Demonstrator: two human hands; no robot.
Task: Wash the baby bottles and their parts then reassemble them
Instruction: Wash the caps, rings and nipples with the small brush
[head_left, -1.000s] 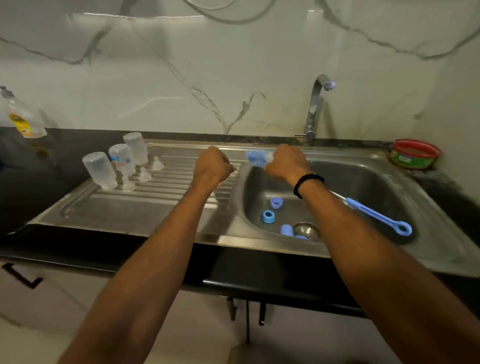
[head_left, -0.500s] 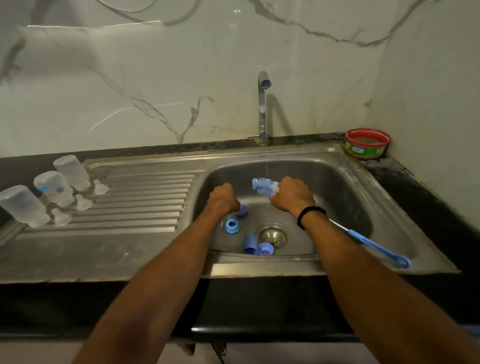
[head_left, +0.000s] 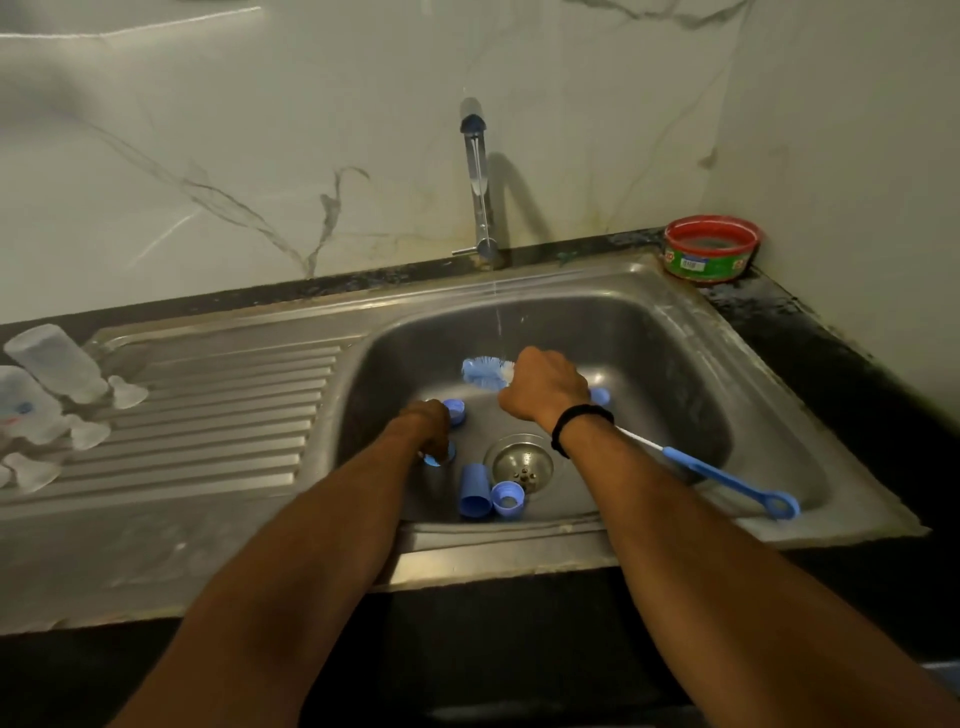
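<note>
In the head view, the right hand (head_left: 545, 387) is clamped round the brush (head_left: 485, 371) just behind its bristles, probably a short grip for control. The brush's long axis runs from the bristle head, which points left near the thin stream from the tap (head_left: 478, 176), down and right to its looped end near the front right edge of the sink (head_left: 675, 364).

The left hand (head_left: 426, 426) reaches down to a blue ring (head_left: 436, 457) on the basin floor. Its fingers are hidden, so I cannot tell whether it grips the ring. I judge this ring is next for scrubbing.

More blue parts lie in the basin: a cap (head_left: 474, 491) on its side, open end toward the front, beside the drain (head_left: 522, 462).

The bottles (head_left: 57, 364) stand mouth-down on the draining board (head_left: 234, 415) at left, likely draining, with clear teats (head_left: 127, 392) beside them.
</note>
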